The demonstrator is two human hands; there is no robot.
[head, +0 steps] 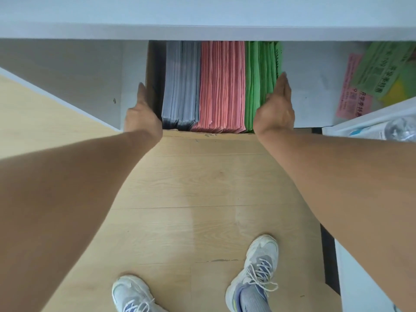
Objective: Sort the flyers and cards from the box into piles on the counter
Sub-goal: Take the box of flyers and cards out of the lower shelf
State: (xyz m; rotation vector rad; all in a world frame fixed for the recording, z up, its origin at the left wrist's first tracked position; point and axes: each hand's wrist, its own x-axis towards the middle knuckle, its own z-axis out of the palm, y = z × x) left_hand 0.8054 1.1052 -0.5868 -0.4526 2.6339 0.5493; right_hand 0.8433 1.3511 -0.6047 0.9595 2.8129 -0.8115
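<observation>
1. my left hand (143, 111) and right hand (275, 109) press flat, fingers straight, against the box (151, 86) sides under the counter (202, 31).
2. grey, pink and green flyers (221, 86) stand packed inside.
3. step, i judge: pulling the box out; next needs an even lift.

The box (150, 70) has a brown cardboard wall. Inside it, from the left wall, stand three blocks of flyers: grey-blue flyers (181, 84), then salmon-pink flyers (221, 86), then bright green flyers (258, 82). The green ones show some black print on the outermost sheet. The counter (202, 30) above the box is pale white-grey. The floor (202, 188) below the box is light wood with faint grain lines. Right of the box lie loose sheets (380, 70): green and pink with black characters, and one plain yellow. The shoes (256, 271) are white with lilac-blue parts and white laces.
</observation>
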